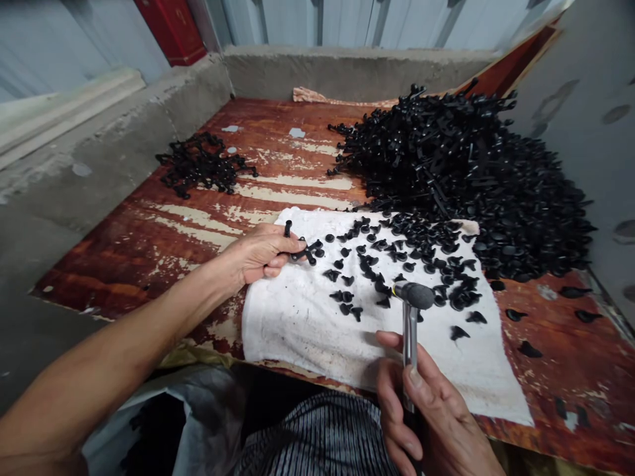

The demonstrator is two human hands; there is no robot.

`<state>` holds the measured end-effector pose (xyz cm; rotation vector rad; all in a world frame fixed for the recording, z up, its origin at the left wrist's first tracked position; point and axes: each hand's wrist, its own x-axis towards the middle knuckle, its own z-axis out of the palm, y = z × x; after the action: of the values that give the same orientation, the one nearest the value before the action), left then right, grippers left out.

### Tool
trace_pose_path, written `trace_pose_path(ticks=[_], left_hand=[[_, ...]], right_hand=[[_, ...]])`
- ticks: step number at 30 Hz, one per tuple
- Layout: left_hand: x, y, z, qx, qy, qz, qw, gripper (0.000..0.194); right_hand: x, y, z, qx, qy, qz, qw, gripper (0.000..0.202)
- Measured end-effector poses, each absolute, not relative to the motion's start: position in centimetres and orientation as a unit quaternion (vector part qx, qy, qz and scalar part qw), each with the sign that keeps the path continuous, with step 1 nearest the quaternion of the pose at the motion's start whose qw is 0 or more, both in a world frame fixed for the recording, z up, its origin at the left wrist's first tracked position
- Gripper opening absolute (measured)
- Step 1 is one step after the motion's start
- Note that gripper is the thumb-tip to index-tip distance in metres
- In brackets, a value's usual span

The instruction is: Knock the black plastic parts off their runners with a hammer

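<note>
My left hand (268, 252) is closed on a branching black part (310, 251), held over the left edge of a white cloth (297, 317). One knob of the part sticks up above the fingers. In my right hand (426, 410) is a small hammer (409, 330), upright, with a metal shaft and a black head; its fingers wrap the lower shaft and handle. Many small black pieces (367, 261) lie scattered on the cloth, some just behind the hammer head.
A large heap of black parts (426, 152) fills the back right of the worn red-brown board (198, 231). A smaller pile (203, 162) lies at the back left. Concrete ledges (297, 76) border the board. Below the front edge is a pale bag (203, 410) with dark contents.
</note>
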<state>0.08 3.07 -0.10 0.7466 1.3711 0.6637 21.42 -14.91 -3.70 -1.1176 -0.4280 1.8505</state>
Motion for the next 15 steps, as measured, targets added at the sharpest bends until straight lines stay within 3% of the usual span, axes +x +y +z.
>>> trace_pose_path(ticks=[15], left_hand=[[0.08,3.4,-0.09,0.366,0.619,0.26,0.644,0.023]], right_hand=[[21.64,-14.85,-3.1,-0.491,-0.187,0.728,0.441,0.043]])
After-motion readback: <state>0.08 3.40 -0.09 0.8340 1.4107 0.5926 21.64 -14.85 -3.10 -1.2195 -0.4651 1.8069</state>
